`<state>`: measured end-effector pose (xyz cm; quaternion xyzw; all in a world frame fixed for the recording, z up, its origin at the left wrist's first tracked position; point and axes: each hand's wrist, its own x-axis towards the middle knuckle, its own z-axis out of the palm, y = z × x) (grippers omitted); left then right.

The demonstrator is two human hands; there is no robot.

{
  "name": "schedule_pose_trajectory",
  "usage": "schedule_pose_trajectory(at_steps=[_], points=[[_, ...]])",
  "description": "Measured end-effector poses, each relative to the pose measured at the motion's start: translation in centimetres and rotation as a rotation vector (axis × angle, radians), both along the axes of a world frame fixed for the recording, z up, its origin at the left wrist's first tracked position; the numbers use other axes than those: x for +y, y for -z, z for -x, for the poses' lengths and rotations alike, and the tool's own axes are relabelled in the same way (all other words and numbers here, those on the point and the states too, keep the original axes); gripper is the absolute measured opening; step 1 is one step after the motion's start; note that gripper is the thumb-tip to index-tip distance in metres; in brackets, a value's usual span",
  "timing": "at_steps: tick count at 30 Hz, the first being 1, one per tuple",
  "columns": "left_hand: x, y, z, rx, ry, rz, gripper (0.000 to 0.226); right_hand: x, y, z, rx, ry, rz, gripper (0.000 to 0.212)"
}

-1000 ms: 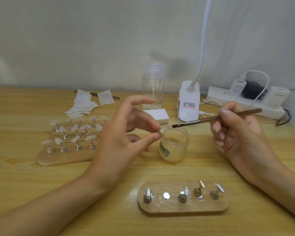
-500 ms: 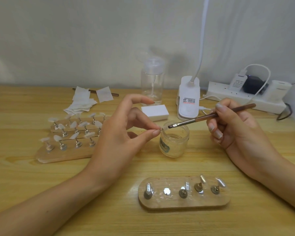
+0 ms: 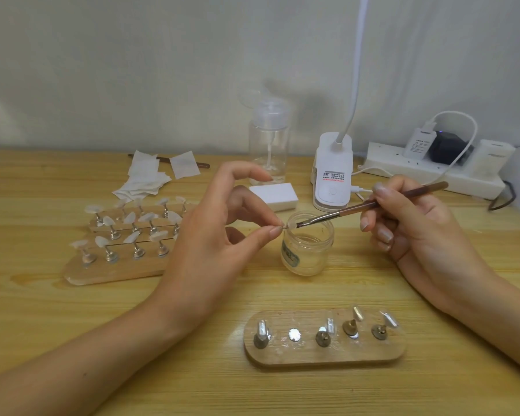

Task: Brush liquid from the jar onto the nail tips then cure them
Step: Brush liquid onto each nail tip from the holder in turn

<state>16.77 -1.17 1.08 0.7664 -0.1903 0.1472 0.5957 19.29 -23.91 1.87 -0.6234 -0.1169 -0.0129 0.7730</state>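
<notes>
The left hand [image 3: 216,235] pinches a small nail tip [image 3: 288,226] between thumb and fingers [image 3: 272,219], just above the near rim of the open jar [image 3: 308,250] on the desk [image 3: 342,289]. The right hand [image 3: 418,229] grips the brush [image 3: 357,207] (held like a pencil), its bristles touching the tip.

I work at a light wooden table [image 3: 27,310], its grain running nine to three o'clock. A plain off-white wall [image 3: 132,55] rises at twelve o'clock.

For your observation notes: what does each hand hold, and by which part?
Left hand pinches a nail tip by one end; right hand grips the brush mid-handle.
</notes>
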Motion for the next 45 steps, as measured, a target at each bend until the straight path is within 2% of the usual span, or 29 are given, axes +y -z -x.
schedule_pose_trajectory(at_steps=[14, 36, 40, 45], points=[[-0.2, 0.0, 0.29, -0.101, -0.028, -0.098, 0.05, 0.16, -0.25, 0.13, -0.011, -0.027, -0.001, 0.018], [-0.1, 0.13, 0.2, -0.104, -0.019, -0.104, 0.043, 0.27, -0.19, 0.15, -0.003, -0.018, 0.026, 0.019], [-0.09, 0.08, 0.19, -0.101, -0.02, -0.106, 0.042, 0.04, -0.18, 0.02, -0.005, 0.006, -0.028, 0.019], [-0.05, 0.1, 0.19, -0.106, -0.022, -0.111, 0.04, 0.33, -0.18, 0.1, -0.016, -0.017, 0.027, 0.019]])
